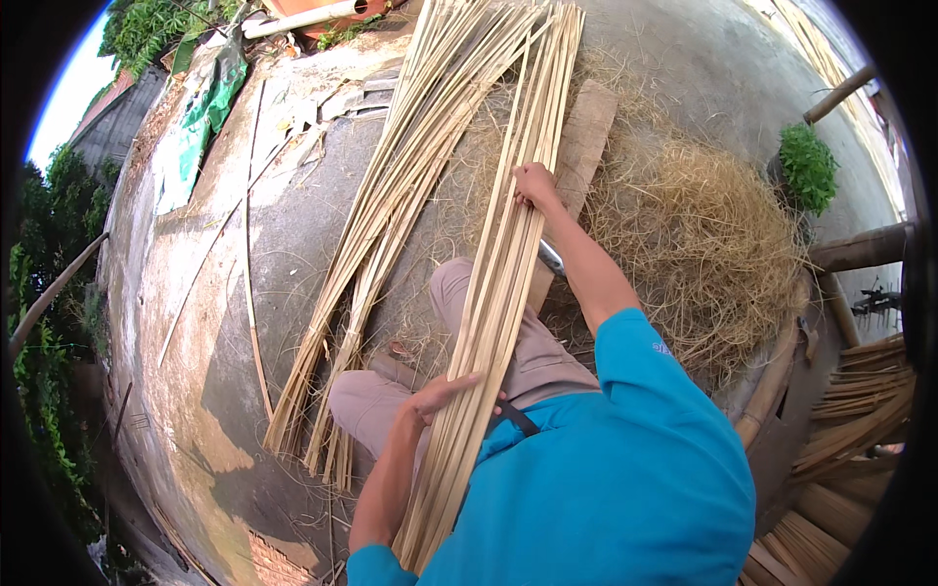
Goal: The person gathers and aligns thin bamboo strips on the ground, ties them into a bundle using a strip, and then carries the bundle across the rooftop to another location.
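Observation:
A long bundle of pale split bamboo strips (pixel 496 293) lies slantwise across my lap, from my left side up to the far ground. My left hand (pixel 442 395) holds the bundle near my waist, with a finger stretched across the strips; its other fingers are partly hidden. Farther along, my right hand (pixel 534 186) is closed on strips at the bundle's upper side; what lies inside the fist is hidden. Beneath my right forearm, part of a shiny metal piece (pixel 551 257) shows beside a wooden board (pixel 592 132). I cannot make out its kind.
Another spread of bamboo strips (pixel 391 186) lies on the concrete to the left. A heap of curly shavings (pixel 699 234) is at the right, near a green plant (pixel 807 168) and bamboo poles (pixel 860 247). More strips (pixel 855 405) are stacked at lower right. Thin poles (pixel 248 244) lie farther left.

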A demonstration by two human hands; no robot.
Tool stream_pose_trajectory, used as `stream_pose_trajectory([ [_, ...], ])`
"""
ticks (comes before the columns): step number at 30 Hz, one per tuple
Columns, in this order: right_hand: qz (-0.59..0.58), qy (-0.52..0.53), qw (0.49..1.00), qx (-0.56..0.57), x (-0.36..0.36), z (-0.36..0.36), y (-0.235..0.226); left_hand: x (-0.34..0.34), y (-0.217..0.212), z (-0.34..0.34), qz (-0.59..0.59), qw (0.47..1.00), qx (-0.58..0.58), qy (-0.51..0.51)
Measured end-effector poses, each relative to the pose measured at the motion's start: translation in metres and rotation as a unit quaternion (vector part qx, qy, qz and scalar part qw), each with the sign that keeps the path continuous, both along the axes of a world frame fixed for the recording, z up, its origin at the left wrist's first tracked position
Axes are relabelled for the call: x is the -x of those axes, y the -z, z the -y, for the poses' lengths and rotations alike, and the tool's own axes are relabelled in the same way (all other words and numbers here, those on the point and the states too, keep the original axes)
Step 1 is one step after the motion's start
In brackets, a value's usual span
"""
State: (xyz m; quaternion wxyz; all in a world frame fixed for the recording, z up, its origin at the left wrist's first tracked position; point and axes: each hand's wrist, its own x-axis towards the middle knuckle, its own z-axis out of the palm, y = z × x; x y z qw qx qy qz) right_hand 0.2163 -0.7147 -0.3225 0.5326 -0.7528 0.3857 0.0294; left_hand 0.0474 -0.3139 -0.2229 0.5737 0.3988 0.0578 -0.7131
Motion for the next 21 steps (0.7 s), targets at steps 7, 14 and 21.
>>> stream_pose_trajectory([
  [7, -0.010, -0.145, 0.911, 0.385, 0.015, -0.036, -0.035, 0.005, -0.005, -0.001, 0.012, 0.999, -0.032, -0.017],
  [14, -0.115, -0.195, 0.922, 0.313, -0.002, -0.057, -0.047, 0.008, -0.007, 0.002, 0.047, 0.996, -0.061, -0.035],
  [21, 0.040, -0.016, 0.965, 0.259, 0.017, -0.059, -0.056, 0.012, -0.004, 0.001, 0.053, 0.997, -0.050, -0.033],
])
